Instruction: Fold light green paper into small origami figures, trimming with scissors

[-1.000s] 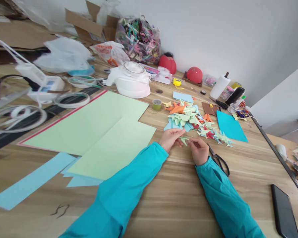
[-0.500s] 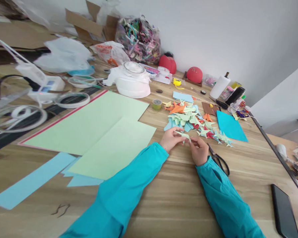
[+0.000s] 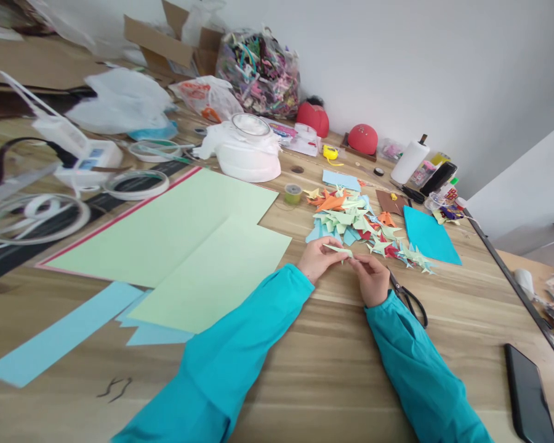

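A small folded piece of pale green paper [image 3: 340, 250] is held between my two hands, above the wooden table. My left hand [image 3: 318, 259] pinches its left part, fingers closed around it. At its right end, the fingertips of my right hand [image 3: 370, 277] are pressed together on the paper. Just beyond my hands lies a pile of folded paper cranes [image 3: 344, 215] in green, orange, blue, red and yellow. Black-handled scissors [image 3: 410, 301] rest beside my right wrist, partly hidden by the hand.
Large pale green sheets [image 3: 212, 271] and blue paper strips [image 3: 64, 335] lie to the left. A turquoise sheet [image 3: 429, 234] sits right of the pile. A spool of thread [image 3: 292, 194] stands near the green sheets. A phone [image 3: 529, 394] lies front right.
The right end of the folded green paper has tilted up slightly, and my right fingers have shifted a little along with it. My left hand stays nearly in place.
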